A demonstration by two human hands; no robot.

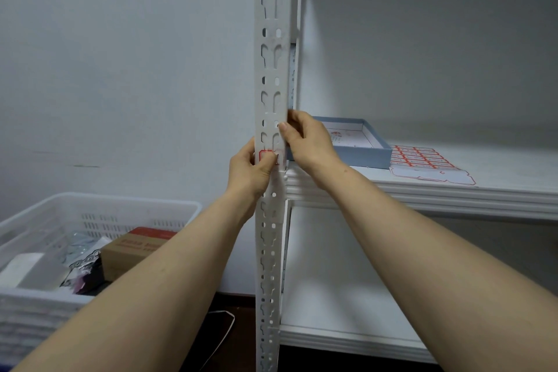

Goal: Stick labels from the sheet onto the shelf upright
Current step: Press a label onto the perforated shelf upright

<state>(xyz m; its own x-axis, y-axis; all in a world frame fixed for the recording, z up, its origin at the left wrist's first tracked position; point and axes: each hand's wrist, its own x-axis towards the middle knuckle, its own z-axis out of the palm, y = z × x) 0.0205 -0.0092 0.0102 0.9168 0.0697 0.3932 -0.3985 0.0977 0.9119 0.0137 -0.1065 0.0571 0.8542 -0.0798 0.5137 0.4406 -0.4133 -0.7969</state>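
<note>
The left hand pinches a red-edged label onto the upright, thumb pressing to seat it; the right hand grips the upright's edge at one o'clock, likely steadying; the label sheet lies at three o'clock

A red-bordered label sits on the white slotted upright, the sheet flat on the shelf.
</note>
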